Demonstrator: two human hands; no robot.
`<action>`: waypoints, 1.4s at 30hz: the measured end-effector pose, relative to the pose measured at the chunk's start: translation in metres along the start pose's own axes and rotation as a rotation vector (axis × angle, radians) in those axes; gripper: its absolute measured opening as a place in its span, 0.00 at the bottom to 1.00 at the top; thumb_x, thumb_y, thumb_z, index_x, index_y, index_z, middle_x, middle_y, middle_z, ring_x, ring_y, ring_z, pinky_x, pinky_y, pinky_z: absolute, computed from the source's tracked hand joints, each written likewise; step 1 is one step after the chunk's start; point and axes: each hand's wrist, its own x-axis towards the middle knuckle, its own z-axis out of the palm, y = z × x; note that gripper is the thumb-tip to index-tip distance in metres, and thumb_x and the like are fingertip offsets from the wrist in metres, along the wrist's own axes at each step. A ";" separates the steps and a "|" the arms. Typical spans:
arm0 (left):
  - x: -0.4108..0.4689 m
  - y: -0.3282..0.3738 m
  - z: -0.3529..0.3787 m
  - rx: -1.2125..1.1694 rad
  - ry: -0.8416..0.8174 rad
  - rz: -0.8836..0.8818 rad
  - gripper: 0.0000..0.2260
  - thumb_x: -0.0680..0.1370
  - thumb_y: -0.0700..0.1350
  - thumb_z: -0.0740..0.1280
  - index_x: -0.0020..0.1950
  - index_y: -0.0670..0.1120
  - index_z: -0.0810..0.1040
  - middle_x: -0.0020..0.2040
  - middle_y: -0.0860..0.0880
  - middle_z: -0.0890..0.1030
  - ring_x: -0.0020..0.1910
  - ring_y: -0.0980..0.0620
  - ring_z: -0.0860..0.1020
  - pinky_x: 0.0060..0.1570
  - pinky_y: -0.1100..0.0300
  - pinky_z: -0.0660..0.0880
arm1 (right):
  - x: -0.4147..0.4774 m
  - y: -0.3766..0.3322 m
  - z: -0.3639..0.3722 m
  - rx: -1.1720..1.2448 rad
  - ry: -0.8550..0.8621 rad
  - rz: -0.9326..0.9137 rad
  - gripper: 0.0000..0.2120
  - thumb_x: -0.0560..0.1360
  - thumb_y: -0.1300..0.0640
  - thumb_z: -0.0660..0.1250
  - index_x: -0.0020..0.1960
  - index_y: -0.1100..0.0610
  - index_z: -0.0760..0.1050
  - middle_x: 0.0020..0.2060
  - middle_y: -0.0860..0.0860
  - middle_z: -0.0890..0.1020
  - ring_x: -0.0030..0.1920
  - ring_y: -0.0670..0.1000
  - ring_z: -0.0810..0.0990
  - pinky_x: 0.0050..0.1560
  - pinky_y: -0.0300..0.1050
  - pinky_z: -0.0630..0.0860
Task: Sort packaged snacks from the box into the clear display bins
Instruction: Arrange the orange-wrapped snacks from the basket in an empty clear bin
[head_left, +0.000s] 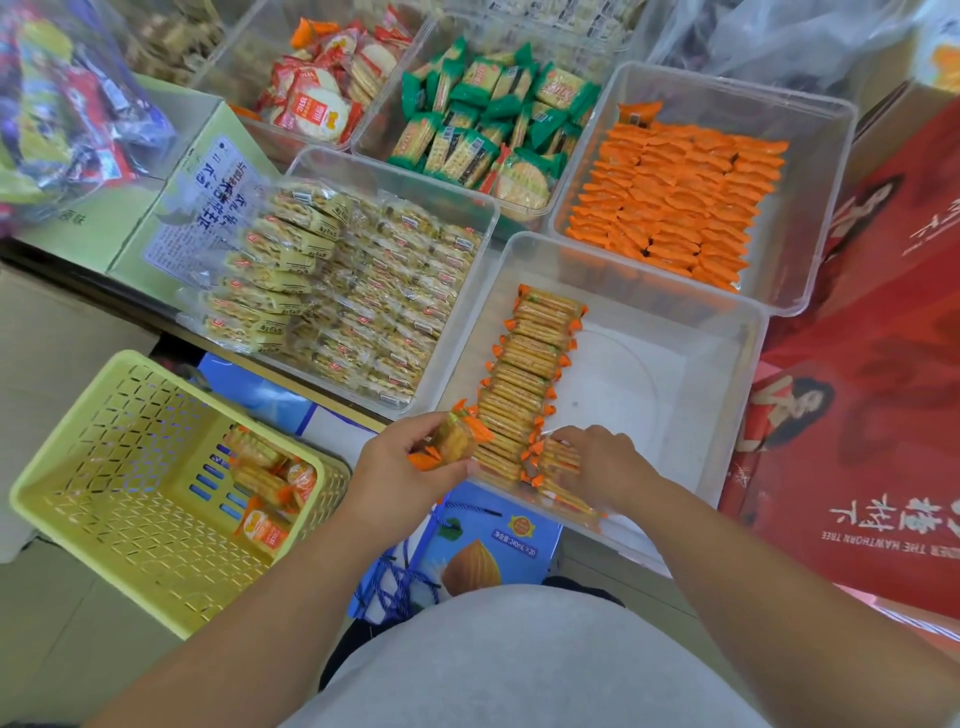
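Packet in hand: the left hand (400, 467) is holding one orange-ended cracker packet (457, 439) just over the near rim of the clear bin (649, 384), beside the near end of the row (524, 374).
Left grip: fingers and thumb are curling round the packet's middle and pinching it, with the crimped ends sticking out on both sides.
Right grip: the right hand (608, 467) is lying over a short second row (558, 457) inside the bin, fingers bent down onto the wrappers (whether they are pressing or pinching one cannot be told).
Handling: the packets are looking light, the film slick and crinkly, and the crackers inside are likely to snap under a squeeze. Taking hold across the flat faces at mid-length seems safer than pulling by the crimped ends.
Row: packets are standing on edge, touching one another, running down the bin's left side.
Supply: a few more packets (265, 483) are waiting in the yellow basket (104, 467), well left of the bin.
Progress: most of the bin's floor is showing bare, so filling is looking early.
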 end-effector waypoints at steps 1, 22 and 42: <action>0.000 0.000 0.000 -0.007 -0.002 -0.001 0.20 0.72 0.46 0.81 0.63 0.52 0.83 0.53 0.52 0.85 0.51 0.55 0.83 0.55 0.59 0.81 | 0.000 -0.002 0.000 0.020 -0.022 0.029 0.27 0.80 0.41 0.63 0.77 0.38 0.60 0.65 0.55 0.69 0.64 0.62 0.70 0.59 0.50 0.71; -0.011 0.032 -0.011 -0.459 0.034 -0.167 0.13 0.66 0.53 0.80 0.49 0.54 0.86 0.47 0.45 0.86 0.40 0.47 0.84 0.43 0.49 0.82 | -0.015 -0.018 -0.007 0.069 0.010 0.074 0.36 0.79 0.29 0.53 0.82 0.42 0.50 0.80 0.50 0.60 0.79 0.60 0.55 0.75 0.64 0.57; -0.019 0.051 0.000 -0.748 -0.148 -0.403 0.19 0.80 0.37 0.54 0.63 0.39 0.81 0.58 0.32 0.83 0.49 0.37 0.83 0.52 0.37 0.81 | -0.086 -0.096 -0.039 1.337 -0.109 -0.383 0.12 0.83 0.58 0.64 0.65 0.48 0.79 0.57 0.53 0.84 0.54 0.60 0.85 0.53 0.60 0.83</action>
